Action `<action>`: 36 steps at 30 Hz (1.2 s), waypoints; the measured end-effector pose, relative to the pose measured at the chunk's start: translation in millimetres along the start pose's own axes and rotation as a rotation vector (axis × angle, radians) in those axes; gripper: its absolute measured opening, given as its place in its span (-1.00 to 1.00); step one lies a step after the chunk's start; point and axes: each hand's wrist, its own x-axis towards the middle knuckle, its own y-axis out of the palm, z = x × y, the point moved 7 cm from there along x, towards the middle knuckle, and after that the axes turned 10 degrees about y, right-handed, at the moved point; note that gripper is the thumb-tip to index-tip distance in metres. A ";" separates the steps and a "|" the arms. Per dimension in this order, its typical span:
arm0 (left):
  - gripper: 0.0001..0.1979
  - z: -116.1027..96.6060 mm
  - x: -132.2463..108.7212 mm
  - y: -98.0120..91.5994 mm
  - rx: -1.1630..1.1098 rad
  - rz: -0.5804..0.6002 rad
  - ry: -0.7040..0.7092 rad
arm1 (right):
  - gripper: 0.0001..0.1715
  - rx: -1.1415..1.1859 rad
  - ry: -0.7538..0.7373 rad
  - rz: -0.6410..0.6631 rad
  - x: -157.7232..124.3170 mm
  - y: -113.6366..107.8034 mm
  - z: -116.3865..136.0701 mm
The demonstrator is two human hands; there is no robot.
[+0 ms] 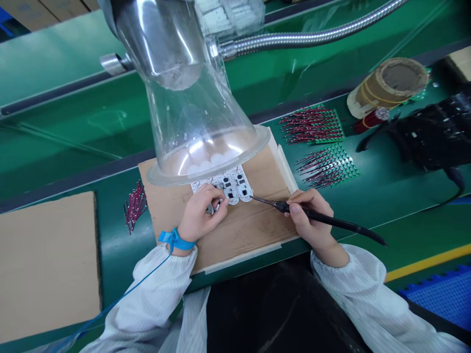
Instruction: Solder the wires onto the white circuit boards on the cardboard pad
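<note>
Quick look at this soldering setup, and a couple of things make me nervous. The right hand (307, 215) is closed around a black soldering iron (316, 218) like a pen, with the tip right at the edge of a strip of white circuit boards (235, 185). I can't tell if it's actually touching. The left hand (200, 219) has its fingers pinched together on a small silvery part (211, 208) at the near edge of the strip. The boards sit on a cardboard sheet (253, 230), mostly under the rim of a clear fume hood (195, 93).

With the hands this close, one slip of the iron could burn the left fingers or scorch the board. The cardboard under the hot tip is another risk if the iron gets set down carelessly. Loose red-sleeved pins (135, 206) on the green counter (386, 215) could also get knocked around. At least the blue wrist strap (174, 240) is on, though a snagged cord could disconnect it.

No brand names anywhere that I can see, and the tiny red marks on the boards are too small to read.
</note>
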 end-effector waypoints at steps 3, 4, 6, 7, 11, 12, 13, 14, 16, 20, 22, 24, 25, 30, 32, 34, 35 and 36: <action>-0.83 0.6 -0.3 -0.1 0.008 0.007 -0.008 | -0.83 0.004 0.012 -0.003 -0.4 -1.1 -0.5; -0.83 0.7 -0.3 0.0 0.009 0.010 -0.009 | -0.83 -0.017 0.009 0.005 -0.4 -0.7 0.0; -0.84 0.5 -0.2 0.5 0.007 0.018 -0.009 | -0.85 -0.072 -0.004 0.022 -0.1 0.4 1.6; -0.85 0.4 0.0 0.7 0.005 0.021 -0.008 | -0.85 -0.093 -0.012 0.025 0.0 0.7 2.5; -0.85 0.1 0.1 0.2 -0.008 0.019 -0.007 | -0.86 -0.059 -0.013 0.011 0.3 -0.2 3.2; -0.85 0.1 0.1 0.0 -0.010 0.020 -0.007 | -0.86 -0.044 -0.009 0.010 0.3 -0.3 3.0; -0.85 0.1 0.1 0.0 -0.010 0.024 -0.007 | -0.87 -0.039 -0.007 0.011 0.3 -0.1 2.9; -0.85 0.0 0.2 0.2 -0.010 0.029 -0.005 | -0.87 -0.046 -0.008 0.017 0.3 0.4 2.9; -0.84 -0.3 0.4 0.7 -0.009 0.041 0.000 | -0.88 -0.082 -0.016 0.036 0.2 2.0 3.4; -0.84 -0.7 0.7 1.5 -0.008 0.052 0.004 | -0.87 -0.109 -0.016 0.053 0.1 2.6 2.9; -0.84 -0.7 0.5 1.1 -0.010 0.050 0.002 | -0.85 -0.097 -0.008 0.039 0.0 1.3 2.3; -0.85 -0.7 0.3 0.1 -0.015 0.042 0.000 | -0.84 -0.079 -0.002 0.027 -0.1 0.3 2.0; -0.85 -0.7 0.3 -0.3 -0.018 0.039 0.000 | -0.84 -0.078 -0.001 0.026 0.0 0.4 2.2; -0.85 -1.4 1.5 0.7 0.008 0.059 0.001 | -0.88 -0.128 -0.002 0.075 1.1 4.5 2.9; -0.86 -2.0 2.0 0.7 0.025 0.068 0.006 | -0.88 -0.123 0.005 0.077 1.5 3.9 2.1; -0.88 -2.3 2.2 -1.3 0.031 0.071 0.004 | -0.87 -0.114 0.002 0.064 1.3 2.2 2.2; -0.88 -2.1 2.3 -3.4 0.032 0.070 -0.001 | -0.87 -0.102 -0.003 0.053 1.0 1.4 3.1; -0.88 -1.8 2.5 -6.4 0.033 0.065 -0.009 | -0.87 -0.082 -0.008 0.041 0.6 1.0 4.6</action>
